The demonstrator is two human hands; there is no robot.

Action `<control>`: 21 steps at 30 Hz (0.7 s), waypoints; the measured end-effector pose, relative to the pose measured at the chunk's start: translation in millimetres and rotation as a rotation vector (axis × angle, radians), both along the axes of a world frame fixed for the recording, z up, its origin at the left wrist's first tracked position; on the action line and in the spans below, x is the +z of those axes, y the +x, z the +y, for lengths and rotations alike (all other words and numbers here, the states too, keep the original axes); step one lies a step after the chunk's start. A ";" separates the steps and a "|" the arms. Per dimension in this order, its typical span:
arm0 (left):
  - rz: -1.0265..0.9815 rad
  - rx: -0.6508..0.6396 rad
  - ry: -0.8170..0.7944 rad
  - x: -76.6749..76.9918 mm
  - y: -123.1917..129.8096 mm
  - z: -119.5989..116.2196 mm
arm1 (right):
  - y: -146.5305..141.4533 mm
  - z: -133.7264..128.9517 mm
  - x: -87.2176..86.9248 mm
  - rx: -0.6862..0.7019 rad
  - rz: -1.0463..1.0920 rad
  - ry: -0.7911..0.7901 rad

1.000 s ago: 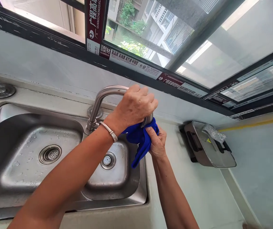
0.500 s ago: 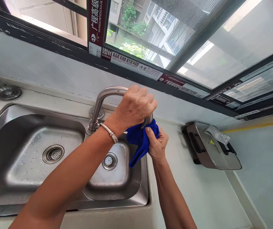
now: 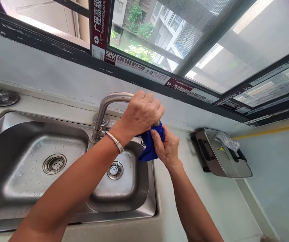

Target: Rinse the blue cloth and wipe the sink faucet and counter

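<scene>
A curved steel faucet (image 3: 104, 107) rises behind the divider of the double sink and arches to the right. My left hand (image 3: 144, 111), with a bangle at the wrist, is wrapped round the faucet's spout near its outlet end. Just below it, my right hand (image 3: 167, 144) grips a blue cloth (image 3: 149, 148) against the spout's end, thumb on top. Part of the cloth hangs over the right edge of the smaller basin. The spout's tip is mostly hidden by the cloth and fingers.
The steel sink (image 3: 58, 126) has a large left basin with water drops and a smaller right one. A metal disc (image 3: 4, 98) sits at the back left. On the right counter stands a brown, glass-lidded appliance (image 3: 225, 154) with silvery wrap on it. A window frame (image 3: 134, 72) runs behind.
My right hand has turned and pulled the blue cloth closer round the spout's end; its hanging part is now shorter and more bunched. My left hand stays on the spout.
</scene>
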State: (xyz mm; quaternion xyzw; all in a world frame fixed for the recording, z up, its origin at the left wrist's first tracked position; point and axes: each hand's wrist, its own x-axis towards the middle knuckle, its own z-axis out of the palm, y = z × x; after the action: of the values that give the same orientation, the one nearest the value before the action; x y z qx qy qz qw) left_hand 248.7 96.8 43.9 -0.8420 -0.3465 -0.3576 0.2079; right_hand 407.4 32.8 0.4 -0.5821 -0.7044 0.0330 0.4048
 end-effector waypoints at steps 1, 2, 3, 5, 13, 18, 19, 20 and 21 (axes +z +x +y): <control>0.001 -0.005 0.012 -0.4 0.2 0.7 | 2.1 0.5 -0.9 0.026 0.028 -0.025; 0.002 -0.012 0.020 -0.6 0.4 1.5 | 3.9 1.0 -2.5 0.051 0.066 -0.054; 0.002 -0.021 0.023 -0.8 0.7 2.3 | 5.4 1.7 -4.6 0.074 0.112 -0.081; 0.000 -0.035 0.019 -1.0 1.4 3.6 | 7.9 3.1 -10.7 0.114 0.228 -0.115; 0.014 -0.070 -0.010 -1.4 -2.0 1.0 | 16.6 2.5 -38.2 0.268 0.708 -0.367; 0.006 -0.066 -0.003 0.0 -4.6 -1.5 | 17.8 -2.6 -37.0 0.282 0.757 -0.437; 0.004 -0.060 -0.003 0.2 -4.6 -1.8 | 17.9 -3.6 -35.7 0.277 0.736 -0.421; 0.004 -0.055 -0.004 0.4 -4.3 -2.0 | 18.0 -4.7 -34.1 0.270 0.703 -0.401; 0.004 -0.051 -0.006 0.4 -4.0 -2.3 | 17.8 -5.9 -32.2 0.261 0.657 -0.378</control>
State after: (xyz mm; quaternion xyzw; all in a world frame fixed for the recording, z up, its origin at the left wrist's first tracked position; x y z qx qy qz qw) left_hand 244.7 94.6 44.2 -0.8518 -0.3257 -0.3600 0.1968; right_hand 425.2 26.9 -31.8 -0.5105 -0.5870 0.3976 0.4866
